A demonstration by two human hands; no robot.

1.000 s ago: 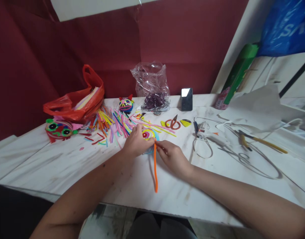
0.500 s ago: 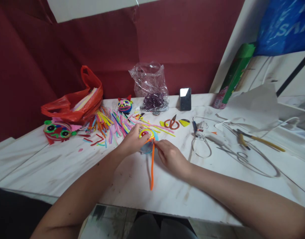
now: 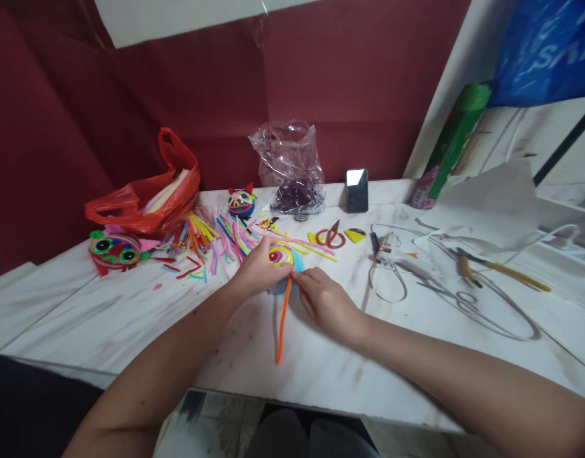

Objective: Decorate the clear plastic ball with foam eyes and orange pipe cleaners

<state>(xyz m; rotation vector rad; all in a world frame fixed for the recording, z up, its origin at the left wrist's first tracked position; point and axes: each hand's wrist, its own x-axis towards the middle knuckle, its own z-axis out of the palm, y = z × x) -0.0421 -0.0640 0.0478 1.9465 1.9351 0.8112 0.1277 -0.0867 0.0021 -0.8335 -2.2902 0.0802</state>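
On the marble-patterned table, my left hand (image 3: 260, 268) is closed on a round light-blue craft piece (image 3: 298, 259) with a yellow, pink and red eye-like ring pattern. An orange pipe cleaner (image 3: 283, 321) hangs from the piece's near side toward me. At the top of that strip, my right hand (image 3: 326, 298) presses its fingers together against the piece and the strip. The fingers cover part of the craft piece, and its lower side is mostly hidden.
Behind the hands lie loose pipe cleaners (image 3: 225, 235), a red plastic bag (image 3: 170, 200) and two finished animal-face balls, one a striped ball (image 3: 115, 250). Orange-handled scissors (image 3: 331, 236), a phone (image 3: 357, 191), a glue gun (image 3: 404, 259), silver scissors (image 3: 457, 299) and pliers (image 3: 502, 270) lie toward the right.
The orange strip's free end has swung a little to the left. My left thumb has moved down and right over the piece, nearer my right fingertips.
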